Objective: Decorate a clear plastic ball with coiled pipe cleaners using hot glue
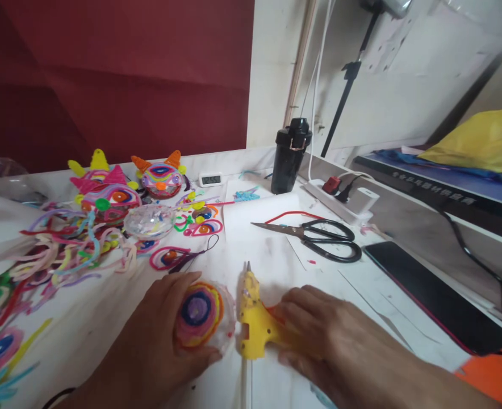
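Observation:
My left hand (157, 335) is wrapped round a clear round piece (200, 312) with coiled rings of purple, navy, pink, yellow and orange on it. Just to its right lies a yellow glue gun (253, 324), nozzle pointing away from me. The fingers of my right hand (319, 335) close round the glue gun's handle. A pink and orange eye-shaped piece (170, 258) with a dark purple cord rests beyond my left hand. Behind the glue gun, black-handled scissors (308, 233) lie with their tips to the left.
Coloured fuzzy strips (63, 244) are heaped at the left, beside decorated animal faces (161, 173) and a clear dish (149, 221). A black bottle (290, 156), a power strip (340, 201) and a phone (434, 292) stand or lie toward the right. A small digital clock (210, 179) is at the back.

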The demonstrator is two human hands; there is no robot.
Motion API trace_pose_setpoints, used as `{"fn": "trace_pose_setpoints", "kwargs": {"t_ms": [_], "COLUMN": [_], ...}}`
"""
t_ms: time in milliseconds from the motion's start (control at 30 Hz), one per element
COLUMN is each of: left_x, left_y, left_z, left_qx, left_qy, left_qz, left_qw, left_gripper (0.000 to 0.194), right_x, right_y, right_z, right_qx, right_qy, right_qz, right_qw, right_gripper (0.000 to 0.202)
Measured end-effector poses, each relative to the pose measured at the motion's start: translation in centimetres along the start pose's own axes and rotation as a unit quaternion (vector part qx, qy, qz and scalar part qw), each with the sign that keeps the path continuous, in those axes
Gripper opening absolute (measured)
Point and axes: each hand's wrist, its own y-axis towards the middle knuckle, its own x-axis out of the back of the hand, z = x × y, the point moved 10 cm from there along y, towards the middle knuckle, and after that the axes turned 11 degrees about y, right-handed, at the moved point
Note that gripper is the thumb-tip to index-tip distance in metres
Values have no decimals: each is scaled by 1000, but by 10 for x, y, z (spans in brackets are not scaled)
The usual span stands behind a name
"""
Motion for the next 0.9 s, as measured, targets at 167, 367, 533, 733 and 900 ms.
{"fn": "trace_pose_setpoints", "kwargs": {"t_ms": [167,367,533,733,900], "left_x": [2,4,-3,-4,0], "left_y": [-1,-1,-1,-1,-2], "left_z": [-6,-6,-3,3,3], "left_qx": [-34,15,6,39,34], "left_qy": [-7,-27,-24,-10,-45], "left_qz": [19,-9,-4,-6,-61], "left_qw": [999,999,1000,999,997], "left_gripper": [88,77,78,73,69], "right_x": [-23,-13,8,61,133], "right_y": [0,-2,-3,29,114], "right_z": [-4,-28,-43,-48,-32], "right_qx": [38,47,13,58,151], "right_qy": [-23,59,132,62,-58], "right_qz": [3,-64,-198,-234,-224], "right_qw": [999,995,971,969,961], "right_gripper": [20,44,26,25,32]}}
